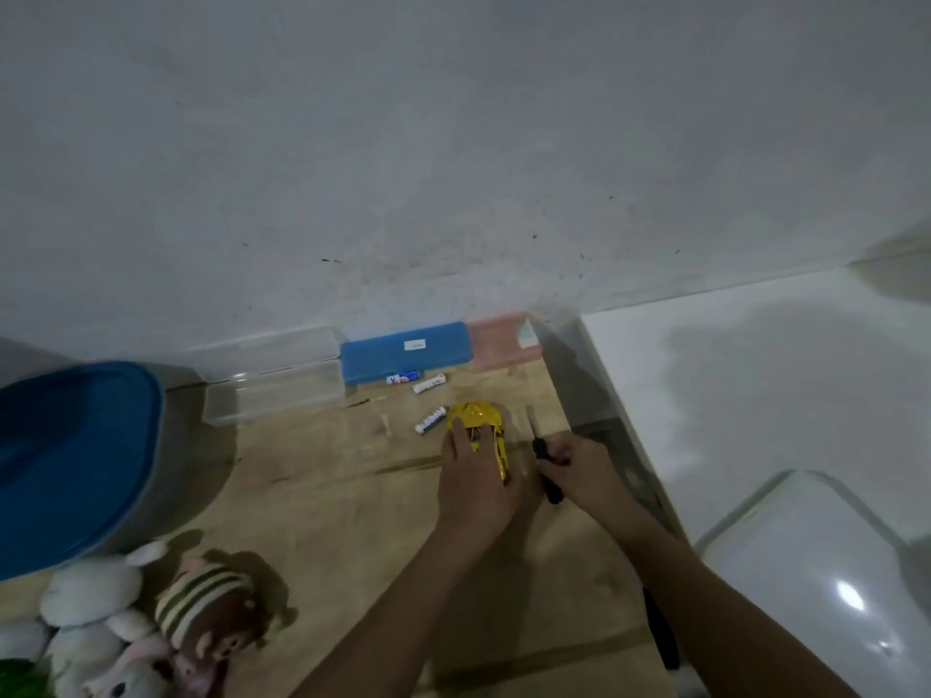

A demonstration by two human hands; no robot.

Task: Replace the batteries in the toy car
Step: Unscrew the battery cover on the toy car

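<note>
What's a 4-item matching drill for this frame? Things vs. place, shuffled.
Things:
1. toy car
2. screwdriver
3. loose batteries
4. stuffed toys

Places:
a. near-left part of the table
b. gripped by the right hand
c. lying in front of the blue case
d. held under the left hand

Pairs: 1-d, 2-b, 3-c, 4-a.
</note>
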